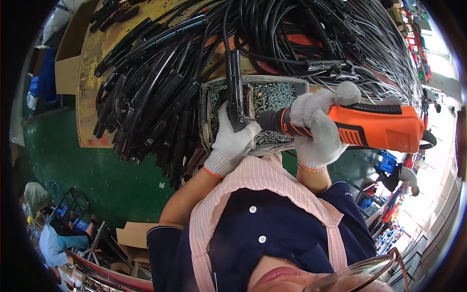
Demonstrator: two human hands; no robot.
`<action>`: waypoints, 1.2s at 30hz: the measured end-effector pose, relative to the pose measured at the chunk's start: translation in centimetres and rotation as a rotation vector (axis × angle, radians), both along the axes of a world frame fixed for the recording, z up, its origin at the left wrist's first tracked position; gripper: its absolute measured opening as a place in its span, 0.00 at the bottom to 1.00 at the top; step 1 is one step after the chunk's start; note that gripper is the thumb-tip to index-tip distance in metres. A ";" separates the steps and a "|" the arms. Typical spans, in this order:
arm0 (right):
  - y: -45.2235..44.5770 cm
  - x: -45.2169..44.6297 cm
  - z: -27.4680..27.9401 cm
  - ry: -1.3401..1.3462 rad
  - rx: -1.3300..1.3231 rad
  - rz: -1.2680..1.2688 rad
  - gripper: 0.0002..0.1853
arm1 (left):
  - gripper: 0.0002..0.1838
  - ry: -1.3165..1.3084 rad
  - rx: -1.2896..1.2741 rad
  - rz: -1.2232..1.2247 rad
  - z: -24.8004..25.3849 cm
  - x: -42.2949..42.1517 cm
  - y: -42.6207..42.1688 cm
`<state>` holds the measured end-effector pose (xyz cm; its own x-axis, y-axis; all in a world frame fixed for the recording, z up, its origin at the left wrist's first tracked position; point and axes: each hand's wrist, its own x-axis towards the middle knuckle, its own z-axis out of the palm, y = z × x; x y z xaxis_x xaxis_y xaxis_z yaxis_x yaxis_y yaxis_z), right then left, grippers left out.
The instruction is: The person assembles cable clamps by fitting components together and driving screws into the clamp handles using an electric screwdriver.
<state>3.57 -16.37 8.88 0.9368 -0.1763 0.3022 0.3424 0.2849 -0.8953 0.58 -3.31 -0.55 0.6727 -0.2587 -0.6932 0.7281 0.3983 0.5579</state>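
My left hand, in a white knit glove, is closed around the lower end of a black plastic handle with a cable running from its top. Gripped in my gloved right hand is an orange and black electric screwdriver, lying sideways. Its tip points left and meets the handle near a small screw, just above my left fingertips. Beneath both hands stands a divided tray of small screws; the hands and the tool hide part of it.
Black handles lie piled on the worn yellow table at left. Coiled black cables and grey wires spread across the back and right. Cardboard boxes stand at far left. Other people are at lower left and right.
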 end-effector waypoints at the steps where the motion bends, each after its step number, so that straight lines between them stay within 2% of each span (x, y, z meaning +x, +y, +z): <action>1: 0.0 -0.1 0.0 0.004 0.006 0.004 0.22 | 0.45 -0.004 -0.009 -0.002 0.1 0.1 0.1; 5: 0.1 -0.6 0.0 -0.012 0.026 0.011 0.23 | 0.44 -0.019 -0.002 0.017 0.4 0.0 -0.1; 8: -0.1 -1.0 0.2 -0.006 -0.085 -0.024 0.26 | 0.40 -0.056 -0.122 0.044 0.9 -0.3 0.3; 10: -1.9 -1.0 0.1 -0.031 -0.273 0.011 0.28 | 0.44 -0.083 -0.116 -0.014 0.7 -0.5 0.4; 11: -2.2 -0.9 0.1 -0.041 -0.282 -0.016 0.28 | 0.46 -0.112 -0.104 -0.045 0.4 -0.4 0.7; 13: -2.3 -0.5 0.4 0.016 -0.124 -0.105 0.29 | 0.44 -0.183 -0.193 -0.007 0.2 -0.7 0.8; 15: -2.6 -1.3 1.6 0.070 0.210 -0.185 0.28 | 0.40 -0.232 -0.066 -0.105 2.0 -0.3 1.1; 17: -5.0 -1.9 1.4 -0.095 0.411 -0.135 0.28 | 0.46 -0.172 0.062 -0.123 5.3 0.0 2.4; 18: -6.6 -2.0 1.1 -0.166 0.484 -0.073 0.28 | 0.48 -0.168 0.139 -0.218 7.3 0.8 3.9; 20: -6.9 -1.7 2.2 -0.094 0.444 -0.272 0.26 | 0.46 -0.263 0.383 -0.293 9.3 2.4 5.9; 21: -7.6 -1.9 1.3 0.030 0.467 -0.292 0.21 | 0.44 -0.291 0.550 -0.389 10.9 3.5 7.4; 22: -8.3 -2.1 0.3 0.152 0.495 -0.306 0.16 | 0.42 -0.332 0.590 -0.434 13.1 4.7 8.4; 23: -8.2 -2.2 0.1 0.296 0.410 -0.384 0.08 | 0.41 -0.411 0.700 -0.491 14.4 5.8 9.9; 24: -8.1 -2.2 -0.4 0.306 0.422 -0.347 0.07 | 0.40 -0.431 0.699 -0.464 15.9 6.8 11.3; 25: -8.4 -2.1 -2.3 0.390 0.402 -0.321 0.11 | 0.38 -0.501 0.798 -0.486 17.1 7.9 12.9; 26: -8.4 -2.4 -2.7 0.417 0.422 -0.285 0.24 | 0.36 -0.986 1.024 -0.579 14.3 10.5 17.3; 27: -8.7 -2.6 -2.4 0.410 0.350 -0.187 0.28 | 0.33 -1.119 1.242 -0.695 16.4 11.9 18.0; 28: -8.5 -2.4 -4.4 0.389 0.321 -0.185 0.38 | 0.33 -1.025 1.408 -0.771 17.8 12.9 18.3; 29: -8.3 -2.4 -4.7 0.363 0.223 -0.213 0.45 | 0.33 -1.092 1.433 -0.757 16.9 14.2 19.7; 30: -8.0 -2.6 -5.0 0.338 0.125 -0.245 0.53 | 0.33 -1.047 1.483 -0.796 16.0 15.1 20.6; 31: -8.1 -2.3 -5.4 0.265 -0.041 -0.292 0.56 | 0.33 -0.985 1.540 -0.821 14.7 16.1 21.9; 33: -9.1 -2.6 -5.0 0.288 -0.125 -0.127 0.56 | 0.31 -0.671 1.410 -0.890 10.1 18.8 25.9; 35: -9.1 -2.7 -4.8 0.349 -0.310 -0.116 0.54 | 0.28 -0.582 1.210 -0.792 8.1 18.2 25.1; 36: -8.6 -2.4 -5.6 0.376 -0.302 -0.107 0.53 | 0.28 -0.573 1.176 -0.778 7.3 17.9 25.0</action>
<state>1.18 -24.99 3.28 0.9721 -0.2344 -0.0004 -0.0066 -0.0255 -0.9997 18.48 21.72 6.75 0.8755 -0.1691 -0.4528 0.1226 -0.8285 0.5464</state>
